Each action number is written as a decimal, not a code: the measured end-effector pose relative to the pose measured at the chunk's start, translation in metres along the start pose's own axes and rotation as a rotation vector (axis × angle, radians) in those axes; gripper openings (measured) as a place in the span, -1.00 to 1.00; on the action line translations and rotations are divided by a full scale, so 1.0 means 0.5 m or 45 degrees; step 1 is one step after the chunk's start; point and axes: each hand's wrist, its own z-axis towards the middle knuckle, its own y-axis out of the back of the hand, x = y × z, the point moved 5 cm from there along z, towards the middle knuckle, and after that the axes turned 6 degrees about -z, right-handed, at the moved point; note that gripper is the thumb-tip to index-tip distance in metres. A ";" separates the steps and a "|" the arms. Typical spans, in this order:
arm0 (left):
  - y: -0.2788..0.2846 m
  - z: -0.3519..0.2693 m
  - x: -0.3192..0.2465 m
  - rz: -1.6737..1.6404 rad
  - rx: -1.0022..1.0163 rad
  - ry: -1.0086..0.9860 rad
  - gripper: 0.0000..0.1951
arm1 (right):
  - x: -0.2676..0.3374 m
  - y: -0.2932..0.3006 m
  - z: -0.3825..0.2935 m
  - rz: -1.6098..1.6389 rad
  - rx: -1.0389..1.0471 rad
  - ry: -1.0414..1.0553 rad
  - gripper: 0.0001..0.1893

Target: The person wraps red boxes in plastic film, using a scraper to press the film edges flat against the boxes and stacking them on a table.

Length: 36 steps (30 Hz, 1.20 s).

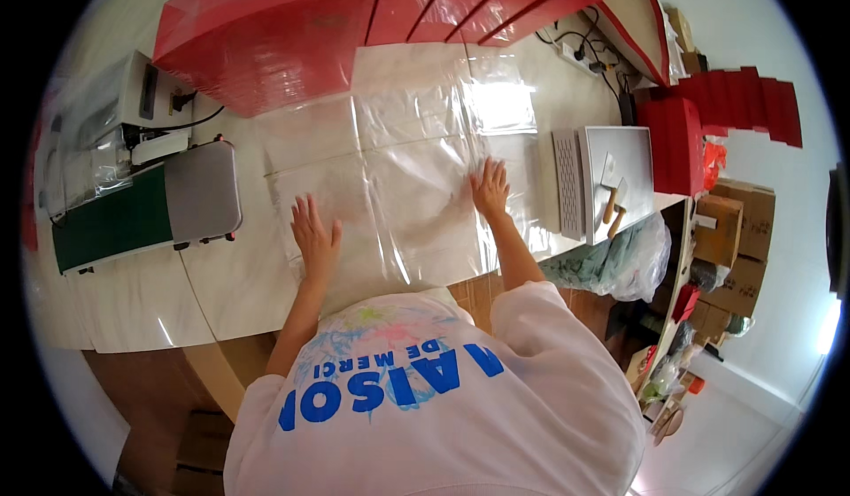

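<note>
A large clear plastic sheet point(418, 197) with fold creases lies spread over the pale tiled tabletop point(232, 283). Flat on its left part rests my left hand point(315, 233), fingers apart. My right hand point(491, 187) lies on the sheet's right part, also with fingers spread and palm down. Neither hand grasps anything. Beyond the sheet stand large red boxes point(265, 51) wrapped in clear film, one at the left and several in a row beside it.
A machine with a green conveyor belt point(116, 214) stands at the left. At the right, two wood-handled scrapers point(614, 204) lie on a pale metal case point(637, 157). Behind are a power strip point(576, 57) and cables. A plastic-wrapped bundle point(617, 263) and cardboard boxes point(744, 257) are past the table edge.
</note>
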 end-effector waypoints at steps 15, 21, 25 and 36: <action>-0.059 -0.179 0.126 0.528 0.243 -0.190 -0.16 | -0.100 -0.070 -0.266 -0.043 0.058 -0.204 -0.22; -0.064 -0.135 0.126 0.396 0.228 -0.227 -0.18 | -0.111 -0.050 -0.275 0.100 -0.065 -0.237 -0.23; -0.048 -0.139 0.065 0.357 0.057 -0.171 -0.22 | -0.201 0.024 -0.268 0.253 -0.604 0.116 -0.37; -0.284 -0.017 -0.469 -0.110 -0.242 -0.427 -0.34 | -0.920 0.502 -0.164 0.323 -1.543 -0.447 -0.48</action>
